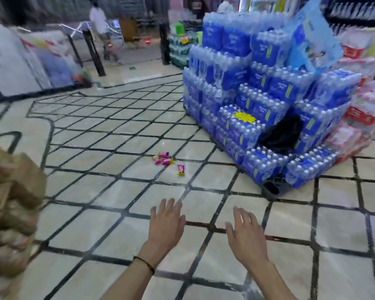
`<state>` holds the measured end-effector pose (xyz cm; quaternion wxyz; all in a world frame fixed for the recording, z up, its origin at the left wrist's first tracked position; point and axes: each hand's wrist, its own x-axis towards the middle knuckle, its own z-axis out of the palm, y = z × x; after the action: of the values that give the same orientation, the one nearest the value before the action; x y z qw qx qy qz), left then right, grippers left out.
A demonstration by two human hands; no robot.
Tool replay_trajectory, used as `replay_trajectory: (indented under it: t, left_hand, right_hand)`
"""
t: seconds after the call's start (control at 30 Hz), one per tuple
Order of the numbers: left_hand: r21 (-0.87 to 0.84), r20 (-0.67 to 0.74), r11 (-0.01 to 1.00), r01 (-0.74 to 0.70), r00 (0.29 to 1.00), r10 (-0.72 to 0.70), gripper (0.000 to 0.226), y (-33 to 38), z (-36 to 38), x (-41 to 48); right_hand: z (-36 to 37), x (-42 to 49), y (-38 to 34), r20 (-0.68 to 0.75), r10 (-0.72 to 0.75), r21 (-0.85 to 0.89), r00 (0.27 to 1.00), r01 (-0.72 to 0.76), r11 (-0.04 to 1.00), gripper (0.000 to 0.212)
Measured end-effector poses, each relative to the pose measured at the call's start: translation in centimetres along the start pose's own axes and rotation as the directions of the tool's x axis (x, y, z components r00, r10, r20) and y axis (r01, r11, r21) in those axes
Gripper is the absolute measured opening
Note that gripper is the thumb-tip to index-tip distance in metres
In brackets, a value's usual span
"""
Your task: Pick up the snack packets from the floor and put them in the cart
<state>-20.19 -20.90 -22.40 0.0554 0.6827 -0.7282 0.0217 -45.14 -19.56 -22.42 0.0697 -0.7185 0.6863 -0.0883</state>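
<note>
1. Underfoot, the floor is glossy pale stone tile, cut into slanted squares by thin dark lines, with a soft sheen on it.
2. Near mid-frame, the snack packets lie on the tiles in a small loose heap. They are crinkly pink wrappers with yellow ends, overlapping one another. Their print is too small to read.
3. A single packet in the same pink and yellow lies alone just beside the heap, to its right and nearer the camera.
4. The left hand hovers palm down with its fingers straight and slightly spread. It holds nothing and is well short of the packets. A thin dark band circles its wrist.
5. The right hand is also flat and empty, its fingers loosely extended and a little blurred.
6. To the right of the packets rises a stepped stack of water bottle packs: clear shrink film, blue labels, rows of small caps. A jagged yellow star tag sits on one pack.
7. A soft black bag slumps on a step of the stack, and red-and-white packs are piled at its far side.
8. At the left edge is a lumpy brown mass, too blurred to identify.
</note>
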Motion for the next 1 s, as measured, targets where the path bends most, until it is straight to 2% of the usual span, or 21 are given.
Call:
replay_trajectory:
  t: [0.13,0.5,0.77,1.0]
  left_hand:
    - [-0.038,0.000,0.998,0.056,0.998,-0.056,0.039,-6.4,-1.2,2.0]
    - [-0.095,-0.132,0.983,0.159,0.976,-0.171,0.035,-20.5,-3.5,8.7]
    - [-0.157,-0.125,0.969,0.191,0.969,-0.212,0.040,-24.1,-2.0,15.5]
    - [-0.166,-0.076,0.957,0.236,0.965,-0.251,0.036,-26.0,1.0,25.8]
  right_hand:
    - [0.1,5.0,-6.0,-0.032,-0.070,0.005,0.997,0.070,0.998,0.053]
    - [0.3,16.8,-19.2,-0.127,-0.122,0.077,0.984,0.132,0.988,0.049]
    - [1.7,24.7,-22.8,-0.024,-0.118,0.035,0.993,0.119,0.992,0.053]
    - [4.7,35.7,-24.1,0.080,-0.144,0.050,0.986,0.140,0.989,0.053]
